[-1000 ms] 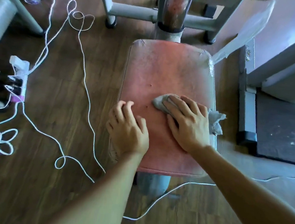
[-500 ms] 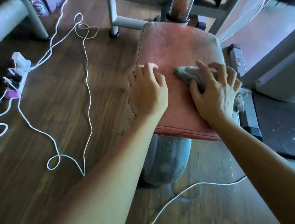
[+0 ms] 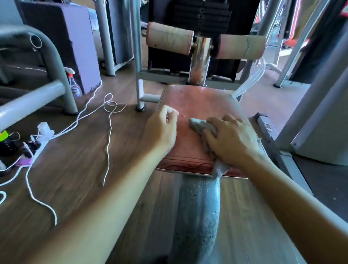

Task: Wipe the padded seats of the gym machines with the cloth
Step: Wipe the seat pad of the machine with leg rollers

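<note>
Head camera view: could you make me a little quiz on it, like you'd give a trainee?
1. True or false: the right hand presses the cloth onto the padded seat.
2. Where is the spray bottle? A: on the seat. B: on the floor, off to the seat's left. C: in the left hand.
3. Fill in: the left hand rests at the seat's ___ side.

Key: 1 true; 2 B; 3 left.
</note>
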Motion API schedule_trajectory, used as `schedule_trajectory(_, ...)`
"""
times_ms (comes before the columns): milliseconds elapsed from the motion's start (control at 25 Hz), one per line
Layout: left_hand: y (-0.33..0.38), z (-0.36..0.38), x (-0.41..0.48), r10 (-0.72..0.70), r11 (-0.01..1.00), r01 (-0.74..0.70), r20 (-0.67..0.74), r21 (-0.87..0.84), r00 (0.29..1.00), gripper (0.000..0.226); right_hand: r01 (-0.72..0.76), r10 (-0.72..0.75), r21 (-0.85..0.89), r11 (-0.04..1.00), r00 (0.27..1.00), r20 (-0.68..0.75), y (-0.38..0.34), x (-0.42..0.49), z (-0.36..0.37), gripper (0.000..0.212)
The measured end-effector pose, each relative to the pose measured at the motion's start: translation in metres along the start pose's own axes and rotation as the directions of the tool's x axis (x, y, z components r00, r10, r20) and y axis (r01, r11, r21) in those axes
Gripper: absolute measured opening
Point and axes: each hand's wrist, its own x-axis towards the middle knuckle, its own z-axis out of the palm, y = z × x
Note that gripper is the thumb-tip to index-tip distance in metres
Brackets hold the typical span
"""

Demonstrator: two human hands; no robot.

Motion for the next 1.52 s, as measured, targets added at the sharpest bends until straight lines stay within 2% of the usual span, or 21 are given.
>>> schedule_trajectory(120, 0.006, -0.006, 0.005, -0.073, 0.987, 0.076, 0.023, -0.140, 0.997, 0.031, 0.105, -0.126, 0.159, 0.982, 0.984, 0.125, -0.008, -0.025, -0.029, 0.039)
schedule_trajectory(240, 0.024, -0.017, -0.020, -0.078, 0.995, 0.088, 0.194, -0.043, 0.978, 0.042, 0.068, -0.206, 0.389, 0.919, 0.923, 0.324, 0.004, -0.028, -0.042, 0.040)
schedule_trajectory(280, 0.025, -0.017, -0.029, -0.030, 0.998, 0.016, 0.243, 0.057, 0.970, 0.043, 0.007, -0.177, 0.463, 0.886, 0.929, 0.324, 0.016, -0.025, -0.037, 0.036)
schedule_trajectory(360, 0.024, -0.014, -0.045, 0.123, 0.936, -0.213, 0.305, 0.281, 0.944, 0.046, -0.117, -0.002, 0.586, 0.802, 0.980, 0.198, 0.042, -0.015, -0.017, 0.035)
schedule_trajectory(400, 0.023, -0.013, -0.047, 0.169, 0.894, -0.277, 0.308, 0.351, 0.936, 0.050, -0.118, 0.070, 0.581, 0.805, 0.992, 0.104, 0.053, -0.013, -0.006, 0.033)
schedule_trajectory(480, 0.021, -0.008, -0.044, 0.147, 0.867, -0.271, 0.304, 0.418, 0.941, 0.058, -0.102, 0.128, 0.546, 0.832, 0.992, -0.010, 0.066, -0.011, 0.012, 0.024)
schedule_trajectory(600, 0.034, 0.008, -0.049, -0.003, 0.889, -0.121, 0.272, 0.441, 0.962, 0.068, -0.093, 0.136, 0.529, 0.844, 0.990, -0.043, 0.067, -0.012, 0.016, 0.024)
schedule_trajectory(680, 0.050, 0.019, -0.057, -0.032, 0.862, -0.128, 0.303, 0.490, 0.952, 0.071, -0.081, 0.144, 0.514, 0.854, 0.986, -0.084, 0.066, -0.014, 0.016, 0.023)
schedule_trajectory(840, 0.062, 0.011, -0.060, -0.060, 0.818, -0.180, 0.392, 0.546, 0.918, 0.035, -0.086, 0.146, 0.486, 0.870, 0.985, -0.087, 0.067, -0.012, 0.019, 0.022)
schedule_trajectory(920, 0.055, -0.010, -0.053, -0.075, 0.803, -0.193, 0.416, 0.564, 0.906, 0.027, -0.108, 0.158, 0.479, 0.871, 0.985, -0.064, 0.065, -0.011, 0.018, 0.022)
schedule_trajectory(1040, 0.048, -0.027, -0.046, -0.114, 0.851, -0.119, 0.402, 0.511, 0.909, 0.015, -0.133, 0.174, 0.495, 0.858, 0.984, -0.036, 0.062, -0.012, 0.013, 0.021)
schedule_trajectory(1120, 0.044, -0.022, -0.049, -0.071, 0.832, -0.136, 0.347, 0.538, 0.935, 0.007, -0.130, 0.169, 0.505, 0.853, 0.985, -0.032, 0.061, -0.014, 0.012, 0.021)
schedule_trajectory(1240, 0.039, -0.010, -0.051, 0.055, 0.784, -0.209, 0.270, 0.585, 0.961, 0.029, -0.131, 0.153, 0.489, 0.862, 0.988, -0.004, 0.059, -0.015, 0.009, 0.020)
schedule_trajectory(1320, 0.036, -0.010, -0.046, 0.063, 0.774, -0.235, 0.298, 0.587, 0.952, 0.045, -0.155, 0.138, 0.396, 0.905, 0.988, 0.071, 0.055, -0.006, 0.002, 0.022)
schedule_trajectory(1440, 0.031, -0.018, -0.051, 0.152, 0.812, -0.286, 0.288, 0.509, 0.945, 0.040, -0.136, 0.098, 0.227, 0.964, 0.980, 0.173, 0.039, 0.005, -0.006, 0.025)
schedule_trajectory(1520, 0.023, -0.026, -0.064, 0.269, 0.826, -0.343, 0.222, 0.447, 0.937, 0.033, -0.105, 0.089, 0.228, 0.968, 0.993, 0.080, 0.034, -0.005, 0.001, 0.018)
